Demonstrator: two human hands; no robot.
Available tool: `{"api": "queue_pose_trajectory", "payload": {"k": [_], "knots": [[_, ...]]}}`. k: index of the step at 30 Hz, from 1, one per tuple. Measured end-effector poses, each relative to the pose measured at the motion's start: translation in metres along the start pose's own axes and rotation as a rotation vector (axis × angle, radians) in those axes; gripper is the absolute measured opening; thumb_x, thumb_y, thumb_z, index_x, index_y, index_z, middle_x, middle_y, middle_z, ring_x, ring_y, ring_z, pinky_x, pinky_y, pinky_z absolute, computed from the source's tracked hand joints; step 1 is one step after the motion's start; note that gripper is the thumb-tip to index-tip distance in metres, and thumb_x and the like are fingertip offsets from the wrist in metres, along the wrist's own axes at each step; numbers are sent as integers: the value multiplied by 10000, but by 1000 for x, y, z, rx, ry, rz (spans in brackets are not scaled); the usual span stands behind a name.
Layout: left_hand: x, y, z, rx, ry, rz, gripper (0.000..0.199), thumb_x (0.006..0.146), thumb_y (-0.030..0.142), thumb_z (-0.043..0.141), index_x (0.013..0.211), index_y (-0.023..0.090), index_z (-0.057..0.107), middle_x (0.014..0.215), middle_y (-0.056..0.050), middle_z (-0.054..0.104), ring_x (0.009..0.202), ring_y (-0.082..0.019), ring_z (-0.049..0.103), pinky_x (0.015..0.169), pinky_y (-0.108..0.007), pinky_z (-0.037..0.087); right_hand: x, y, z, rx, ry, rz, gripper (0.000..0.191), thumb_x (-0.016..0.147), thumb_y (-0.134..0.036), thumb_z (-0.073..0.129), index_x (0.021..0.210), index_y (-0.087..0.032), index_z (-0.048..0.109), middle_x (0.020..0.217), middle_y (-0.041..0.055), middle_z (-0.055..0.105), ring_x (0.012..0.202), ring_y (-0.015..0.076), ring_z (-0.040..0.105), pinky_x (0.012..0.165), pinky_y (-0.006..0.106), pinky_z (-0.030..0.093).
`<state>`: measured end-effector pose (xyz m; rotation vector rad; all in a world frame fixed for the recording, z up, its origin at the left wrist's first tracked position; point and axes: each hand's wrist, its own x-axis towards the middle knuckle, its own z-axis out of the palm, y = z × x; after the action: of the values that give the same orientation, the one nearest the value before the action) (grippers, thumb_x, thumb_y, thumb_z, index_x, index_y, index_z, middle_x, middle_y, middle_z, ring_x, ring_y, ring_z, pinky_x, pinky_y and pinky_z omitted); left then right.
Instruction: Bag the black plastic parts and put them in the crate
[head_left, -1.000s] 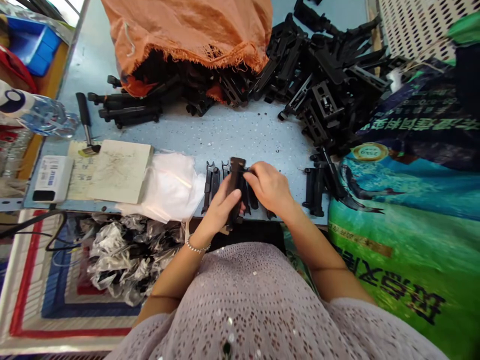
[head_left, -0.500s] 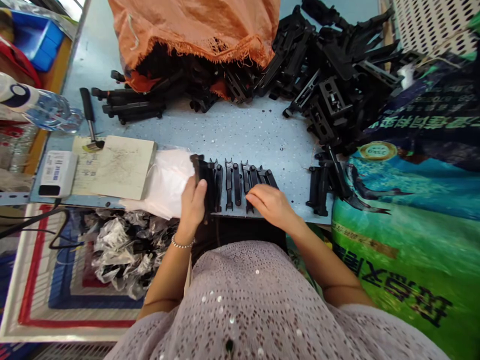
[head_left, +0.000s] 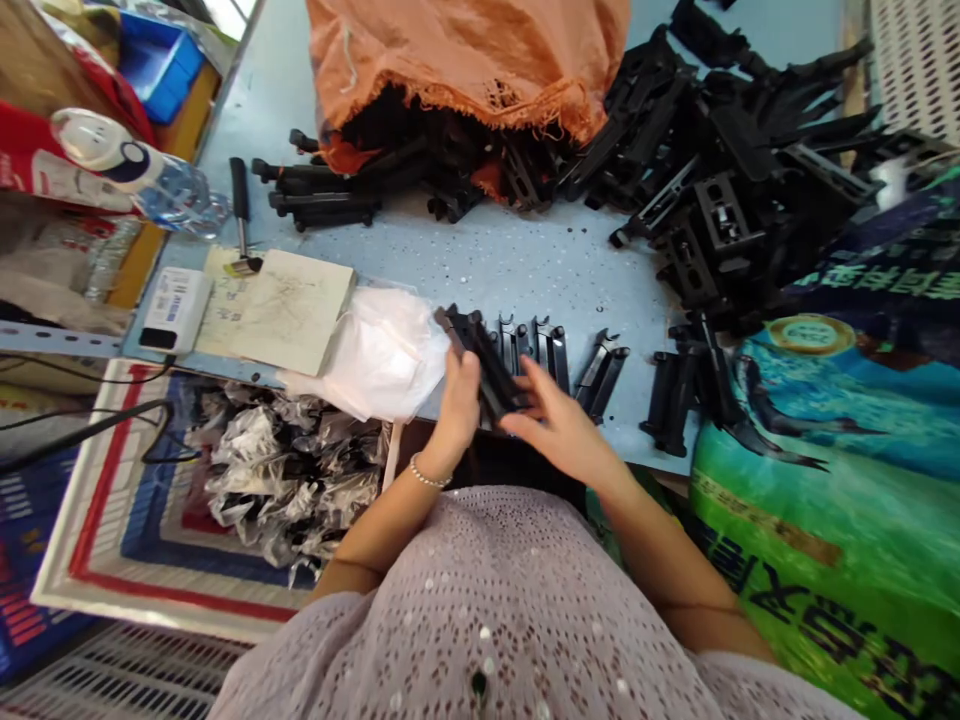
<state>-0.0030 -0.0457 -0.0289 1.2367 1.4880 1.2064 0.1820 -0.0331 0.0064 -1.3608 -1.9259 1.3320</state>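
Note:
My left hand (head_left: 459, 398) is wrapped around a bundle of long black plastic parts (head_left: 486, 362), tilted over the table's front edge. My right hand (head_left: 559, 425) is at the lower end of that bundle, with thumb and fingers around it; some fingertips are hidden behind the parts. Just beyond the hands stand short groups of similar black bars with forked ends (head_left: 551, 345). Another pair of these bars (head_left: 602, 375) lies slanted to the right.
An orange sack (head_left: 465, 60) spills black parts, and a big heap (head_left: 720, 200) lies back right. At left are a paper pad (head_left: 300, 305), white plastic bags (head_left: 390, 350), a bottle (head_left: 180, 195) and a crate (head_left: 82, 500) with wrapped pieces. A green sack (head_left: 840, 480) stands right.
The view has shifted, so the table appears further right. My right hand has left the row of bars and come to the bundle in my left hand, which is now more tilted.

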Motion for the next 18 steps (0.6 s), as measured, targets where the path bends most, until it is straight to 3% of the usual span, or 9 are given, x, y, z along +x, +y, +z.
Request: {"api": "queue_pose_trajectory", "payload": {"k": [2,4,8,10,14,18], "knots": [[-6,8,-8,48,-35,29,522,1070,477,206,1445,256,493,1423,-106,555,1372,-216,488,1200,-440,356,4,-5,12,135,-72,37,609,867,-421,716,1423,-271,517,1256,96,686,1038,276,687,891,470,575],[-13,7,-33,232,-15,91,469,1055,462,328,1361,223,592,1400,-130,562,1318,-251,521,1164,-463,392,10,-4,16,304,-82,95,509,847,-420,730,1303,-240,594,1163,90,722,1022,275,699,892,468,573],[-23,-22,-102,711,246,30,283,942,372,586,1072,169,734,1228,-183,623,1140,-319,572,1026,-524,459,22,-1,14,714,-215,212,413,852,-418,696,1181,-184,616,1022,111,754,810,231,727,715,380,584],[-22,-37,-126,777,272,-58,193,906,312,607,911,174,741,1074,-157,660,1027,-297,603,936,-484,497,30,-4,20,815,-274,234,410,840,-405,689,1175,-177,627,1057,126,754,795,212,720,684,346,573],[-7,-45,-147,455,346,-198,182,788,344,725,759,171,682,788,-47,649,748,-185,607,746,-337,522,48,-20,49,955,-392,279,419,820,-418,678,1174,-194,669,1167,115,731,796,178,713,674,303,578],[6,-33,-148,-47,266,-303,283,759,422,756,818,152,693,718,-33,669,666,-153,623,666,-294,529,69,-42,84,1030,-515,314,450,776,-438,709,1146,-182,689,911,65,744,738,178,706,674,296,587]]}}
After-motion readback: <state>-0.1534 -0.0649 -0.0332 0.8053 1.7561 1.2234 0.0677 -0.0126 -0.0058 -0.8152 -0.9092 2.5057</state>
